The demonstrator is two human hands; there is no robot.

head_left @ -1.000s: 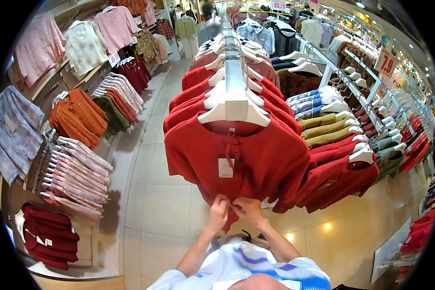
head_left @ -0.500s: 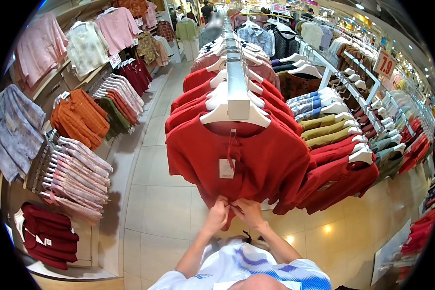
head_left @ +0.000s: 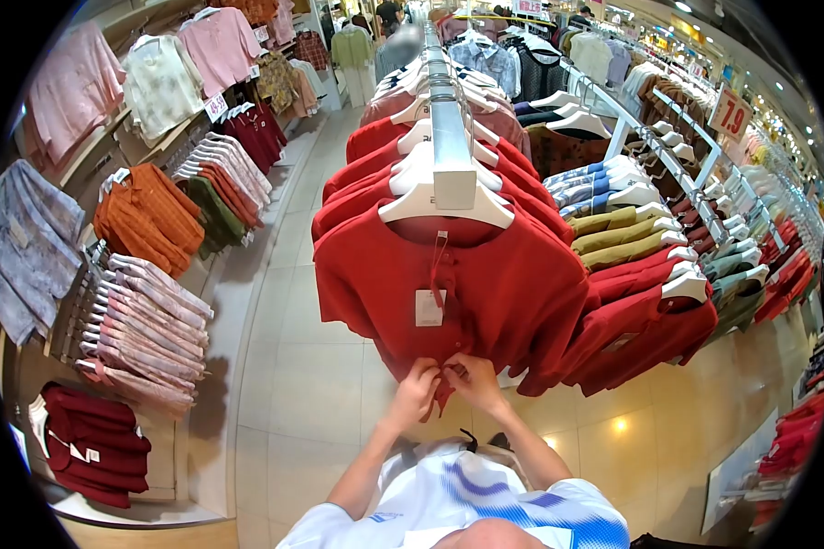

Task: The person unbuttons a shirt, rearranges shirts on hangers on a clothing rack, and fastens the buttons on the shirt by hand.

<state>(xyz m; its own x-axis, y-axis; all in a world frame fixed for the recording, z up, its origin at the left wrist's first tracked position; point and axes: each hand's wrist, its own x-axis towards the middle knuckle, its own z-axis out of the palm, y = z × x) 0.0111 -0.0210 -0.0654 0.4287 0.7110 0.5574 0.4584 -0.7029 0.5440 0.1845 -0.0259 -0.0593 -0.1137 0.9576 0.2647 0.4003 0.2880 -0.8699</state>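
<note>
A red top hangs on a white hanger at the front end of a metal rail. A white tag dangles on its chest from a red cord. At the top's lower front edge, my left hand pinches the red fabric. Close beside it on the right, my right hand has its fingers bent and pressed on the same fabric. A small pointed piece of red cloth hangs below between the two hands.
More red tops hang behind on the same rail. A second rack with green, mustard and red clothes stands at the right. Wall racks with an orange shirt and pink-patterned clothes line the left. Tiled floor shows between. A person stands far back.
Both hands have moved up slightly in view along with the hem of the red top. My fingers have shifted a little on the fabric.
</note>
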